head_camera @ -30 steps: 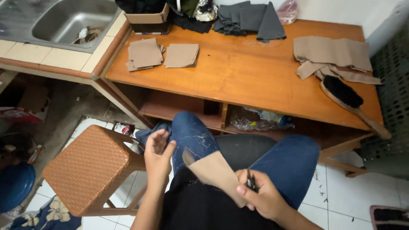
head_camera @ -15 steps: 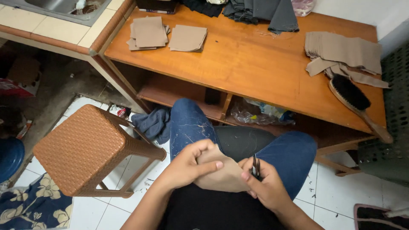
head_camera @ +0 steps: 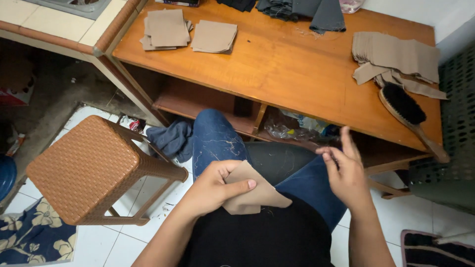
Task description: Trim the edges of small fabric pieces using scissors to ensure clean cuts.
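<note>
I sit with a tan fabric piece (head_camera: 258,194) lying on my lap, over blue jeans. My left hand (head_camera: 212,190) pinches that piece, thumb on top. My right hand (head_camera: 346,170) is lifted off my lap beside my right knee, just below the front edge of the wooden table (head_camera: 297,64). Its fingers are spread and I see nothing in it. A stack of similar tan pieces (head_camera: 396,57) lies at the table's right end, with a dark-bristled brush (head_camera: 403,106) next to it.
Two smaller piles of tan pieces (head_camera: 168,29) (head_camera: 215,37) lie at the table's left end, dark grey cloth (head_camera: 307,10) at the back. A brown woven stool (head_camera: 89,165) stands to my left. A blue rag (head_camera: 170,138) lies on the floor, and a plastic bag (head_camera: 292,126) on the under-shelf.
My right hand has let go of the fabric and lifted up toward the table edge, fingers spread; the small dark tool it held is no longer visible. My left hand still holds the piece.
</note>
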